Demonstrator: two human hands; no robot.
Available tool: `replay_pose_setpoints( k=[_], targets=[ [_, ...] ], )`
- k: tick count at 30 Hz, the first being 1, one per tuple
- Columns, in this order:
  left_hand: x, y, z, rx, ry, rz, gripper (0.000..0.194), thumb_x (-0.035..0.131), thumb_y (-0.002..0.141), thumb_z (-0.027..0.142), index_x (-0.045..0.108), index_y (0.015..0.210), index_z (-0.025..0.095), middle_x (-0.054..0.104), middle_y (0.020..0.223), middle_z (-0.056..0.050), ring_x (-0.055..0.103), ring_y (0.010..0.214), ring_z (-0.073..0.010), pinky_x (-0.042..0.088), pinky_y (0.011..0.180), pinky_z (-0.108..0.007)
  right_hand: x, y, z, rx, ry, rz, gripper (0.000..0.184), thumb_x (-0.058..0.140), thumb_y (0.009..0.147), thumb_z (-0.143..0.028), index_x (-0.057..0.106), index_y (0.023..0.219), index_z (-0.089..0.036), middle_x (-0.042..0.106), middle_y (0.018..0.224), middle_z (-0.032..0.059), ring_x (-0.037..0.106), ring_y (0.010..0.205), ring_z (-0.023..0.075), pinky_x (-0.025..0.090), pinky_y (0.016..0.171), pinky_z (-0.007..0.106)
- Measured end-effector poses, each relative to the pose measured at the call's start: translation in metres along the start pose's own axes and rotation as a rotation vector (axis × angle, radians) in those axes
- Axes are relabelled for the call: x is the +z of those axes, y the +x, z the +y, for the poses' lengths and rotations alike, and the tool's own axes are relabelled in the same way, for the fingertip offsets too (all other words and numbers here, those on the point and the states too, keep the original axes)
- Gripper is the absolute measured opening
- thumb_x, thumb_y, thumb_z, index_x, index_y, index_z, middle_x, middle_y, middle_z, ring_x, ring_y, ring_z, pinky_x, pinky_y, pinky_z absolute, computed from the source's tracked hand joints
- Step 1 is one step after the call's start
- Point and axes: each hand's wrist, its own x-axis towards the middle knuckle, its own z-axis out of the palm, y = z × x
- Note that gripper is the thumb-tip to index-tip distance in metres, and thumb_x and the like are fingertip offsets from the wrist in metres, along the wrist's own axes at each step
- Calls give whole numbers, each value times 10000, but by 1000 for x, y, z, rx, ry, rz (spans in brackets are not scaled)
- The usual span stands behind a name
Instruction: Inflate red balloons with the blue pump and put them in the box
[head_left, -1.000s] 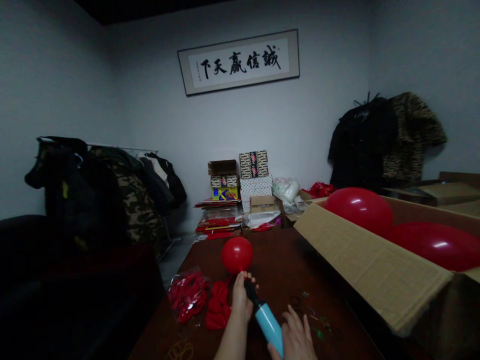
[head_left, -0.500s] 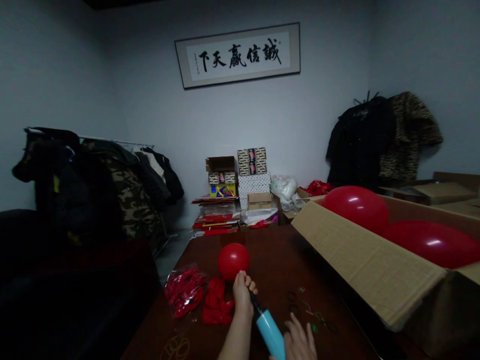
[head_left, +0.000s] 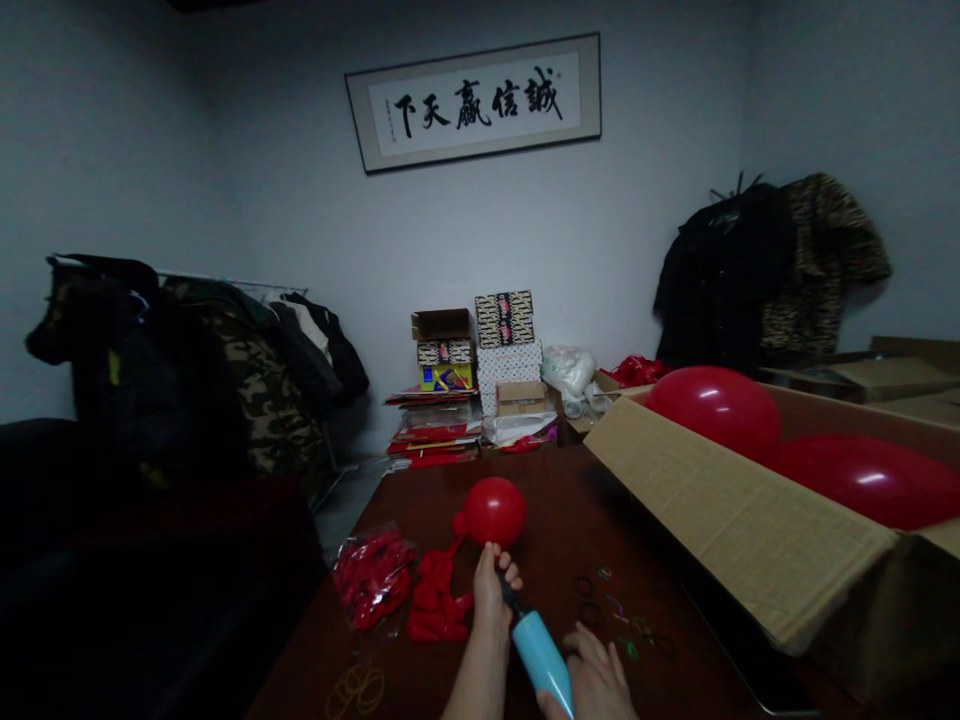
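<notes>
A small red balloon (head_left: 494, 511), partly blown up, stands over the near middle of the table (head_left: 555, 510), its neck pointing down into the left hand (head_left: 489, 596). That hand is closed around the neck where it meets the dark nozzle of the pump (head_left: 541, 662), fingers curled and pressed together on the joint. From the grip the balloon lies at twelve o'clock, straight up and slightly away.

The pump is a light blue tube whose long axis runs from the nozzle at eleven o'clock down to five o'clock, towards the person. The right hand (head_left: 596, 683) sits at the pump's lower end, at the bottom edge of the view; whether it grasps the handle or only rests against it cannot be told, since the picture cuts it off. The left hand is the nearer one to the balloon.

At nine o'clock from the grip lies a heap of flat red balloons (head_left: 435, 600), and beyond it a clear bag (head_left: 371, 580) holding more of them. Rubber bands (head_left: 358, 688) lie at seven o'clock, and other coloured bands (head_left: 611, 610) at three o'clock, loose on the table.

At two o'clock a big open carton (head_left: 742, 525) holds two full red balloons (head_left: 716, 410). At twelve o'clock, against the far wall, stand stacked boxes (head_left: 506, 345) over red paper goods. Coats hang at ten and at two.
</notes>
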Motion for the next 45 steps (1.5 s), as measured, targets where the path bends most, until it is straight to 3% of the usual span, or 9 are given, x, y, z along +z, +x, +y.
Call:
replay_pose_setpoints(
  k=[7,11,17,23,27,32,38,42,45],
  targets=[
    [-12,-2,22,-130,39,65,116,639,782,197,544,737,148,615,679,-16,622,612,-134,500,603,-274,-15,6,-9,27,32,-100,456,456,780,-436,634,1062,-125,518,1325,153,341,1320,334,180,1095,543],
    [-30,-1,30,-156,231,61,111,692,736,199,600,754,139,673,735,-52,666,739,-180,499,651,-277,-11,1,0,39,-19,-153,485,458,764,-460,633,1060,-118,486,1355,162,311,1335,348,175,1083,589],
    [-45,-1,40,-127,487,-135,193,731,703,286,631,753,130,714,766,-88,673,736,-176,484,659,-246,-14,-2,9,70,-30,-198,489,442,755,-452,624,1062,-117,466,1370,169,281,1347,362,243,1038,631],
    [-30,-8,31,-97,143,-2,65,670,750,146,628,797,133,719,895,-120,681,882,-235,517,784,-341,-14,1,6,61,-10,-141,481,425,774,-462,625,1056,-129,493,1341,172,302,1336,363,285,1028,601],
    [-22,-12,25,-155,-127,-40,68,575,811,118,642,824,125,708,928,-125,673,927,-237,499,878,-400,-9,3,10,64,-26,-101,486,428,784,-478,633,1045,-122,511,1314,184,334,1317,363,332,1017,539],
    [-19,-12,18,-122,-94,-81,95,579,798,81,637,840,143,700,930,-109,666,932,-241,501,871,-445,-2,5,15,50,-35,-56,486,464,774,-457,630,1065,-105,540,1276,199,384,1285,351,336,1019,499],
    [-11,-12,15,-40,-101,-80,118,534,826,94,644,808,132,605,641,-24,610,602,-118,536,775,-340,-3,3,6,-13,-49,20,373,509,750,-428,662,948,-152,553,1279,162,340,1311,371,208,1055,612],
    [-7,-14,24,-155,-12,-119,80,571,812,136,636,826,92,665,869,-134,657,784,-195,533,731,-321,-6,3,6,-61,-55,86,344,534,743,-422,666,927,-164,572,1264,150,351,1309,353,154,1081,602],
    [-2,-15,27,-146,4,-104,42,586,803,159,603,810,121,660,864,-103,650,774,-201,529,746,-375,-7,4,7,-70,-48,102,374,521,757,-447,662,954,-162,574,1261,154,362,1302,348,151,1079,604]
  ],
)
